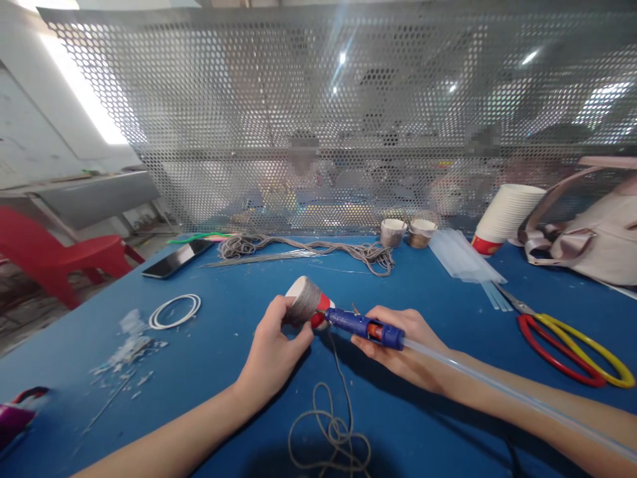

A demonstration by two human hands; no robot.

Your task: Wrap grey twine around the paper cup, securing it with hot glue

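Observation:
In the middle of the head view my left hand (273, 345) is closed around a paper cup (304, 302) lying tilted on its side. Grey cord is wound about the cup's upper part, and its red and white lower part shows bare. My right hand (405, 345) grips a blue glue gun (361, 324), whose nozzle touches or nearly touches the cup beside the wound cord. A long clear glue stick (478, 372) runs out of the gun's back. From the cup a loose grey cord (333, 431) trails down to coils on the table.
Back on the blue table (239, 292) lie a phone (176, 259), a cord bundle (259, 245) and two small wrapped cups (393, 232). Stacked paper cups (507, 216), scissors (572, 348) and a bag (597, 232) stand right. White rings (175, 312) and glue scraps (129, 345) lie left.

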